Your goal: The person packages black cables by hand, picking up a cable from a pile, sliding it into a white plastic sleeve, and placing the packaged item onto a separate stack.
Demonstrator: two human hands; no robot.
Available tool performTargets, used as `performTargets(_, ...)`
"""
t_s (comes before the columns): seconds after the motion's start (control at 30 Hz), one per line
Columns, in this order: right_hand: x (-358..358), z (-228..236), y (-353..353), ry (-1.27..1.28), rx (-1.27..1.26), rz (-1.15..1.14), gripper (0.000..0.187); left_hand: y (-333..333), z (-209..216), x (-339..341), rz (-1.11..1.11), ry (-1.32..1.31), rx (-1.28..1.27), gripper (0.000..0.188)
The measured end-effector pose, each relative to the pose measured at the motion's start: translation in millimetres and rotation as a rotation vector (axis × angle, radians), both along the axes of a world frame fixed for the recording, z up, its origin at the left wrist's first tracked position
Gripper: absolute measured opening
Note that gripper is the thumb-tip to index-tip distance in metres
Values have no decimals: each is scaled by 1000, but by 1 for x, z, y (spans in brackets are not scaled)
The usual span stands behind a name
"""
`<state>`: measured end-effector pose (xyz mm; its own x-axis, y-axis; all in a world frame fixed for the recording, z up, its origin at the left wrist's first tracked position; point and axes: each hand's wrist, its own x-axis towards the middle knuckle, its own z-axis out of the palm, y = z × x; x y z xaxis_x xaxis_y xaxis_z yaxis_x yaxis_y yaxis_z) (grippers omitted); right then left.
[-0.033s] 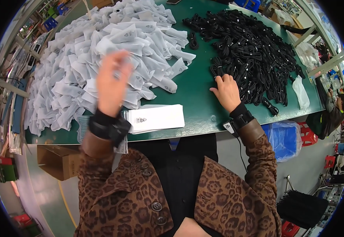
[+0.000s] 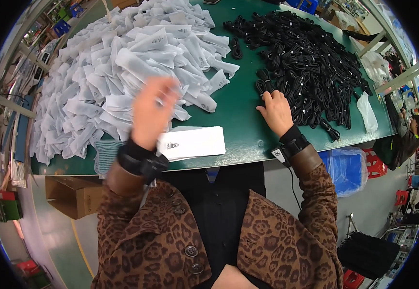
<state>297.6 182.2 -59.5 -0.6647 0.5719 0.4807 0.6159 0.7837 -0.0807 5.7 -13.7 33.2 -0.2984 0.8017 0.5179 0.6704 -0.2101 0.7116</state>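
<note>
Right fingers [image 2: 276,95] touching black cable bundle [image 2: 264,81] ahead.

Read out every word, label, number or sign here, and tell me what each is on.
No wording is legible.
Stack of flat white bags: dark triangular emblem, print beneath too small.
Pile of white pouches: similar dark emblems, too small.
Small white wrist device: dark mark, too small.
Cardboard box: faint marks, unreadable.

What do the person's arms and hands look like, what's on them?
The left hand and right hand wear no gloves. The sleeves are brown with dark leopard spots and plain brown cuffs. Black bands circle both wrists. By the right one are a small white box with black marks and a thin dark cable.
</note>
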Motion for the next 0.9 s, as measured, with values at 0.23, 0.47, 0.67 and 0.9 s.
performTargets(0.23, -14, -11, -34, -170, 54, -106, 24, -18, -86, 74, -228, 261, -173, 16)
performTargets(0.47, -9, -8, -68, 230, -270, 73, 32, -17, -98, 79, -184, 219, -204, 14)
performTargets(0.67, -7, 31, -113, 353, -548, 274, 45, -20, -94, 77, -170, -158, -284, 10)
performTargets(0.9, -2, 33, -124, 134, -332, 360, 43, -21, -93, 75, -184, -357, -276, 8)
